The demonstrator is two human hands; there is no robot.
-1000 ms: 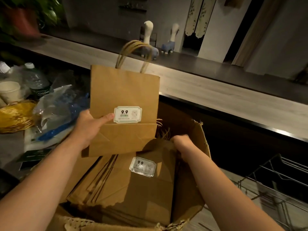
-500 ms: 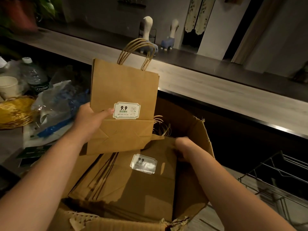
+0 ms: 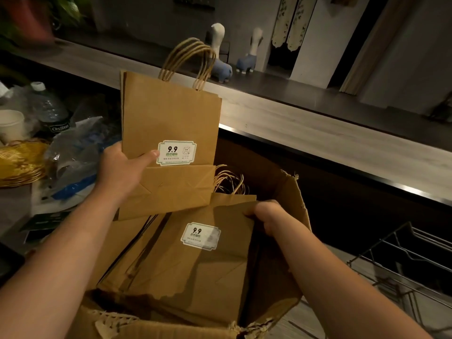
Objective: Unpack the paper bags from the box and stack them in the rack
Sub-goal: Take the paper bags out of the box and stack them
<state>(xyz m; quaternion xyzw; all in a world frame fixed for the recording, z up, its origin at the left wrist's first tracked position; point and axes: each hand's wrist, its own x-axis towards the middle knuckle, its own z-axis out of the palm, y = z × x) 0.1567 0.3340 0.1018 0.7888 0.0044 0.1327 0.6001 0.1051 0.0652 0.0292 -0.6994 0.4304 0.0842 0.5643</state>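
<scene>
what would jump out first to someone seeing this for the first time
A flat brown paper bag with a 9.9 sticker, held upright at centre by the left hand. Below it, the right hand grips the top bag of a stack in the torn cardboard box. A wire rack waits at lower right.

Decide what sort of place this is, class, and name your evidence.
Probably the service side of a cafe or small shop: a long raised counter, stock paper bags bearing "9.9" price stickers, and a wire rack.

Left of the left hand (image 3: 119, 171), the dim counter (image 3: 14, 211) bears a yellow basket (image 3: 20, 162), water bottle (image 3: 50, 111), and crumpled plastic (image 3: 73, 152).
</scene>
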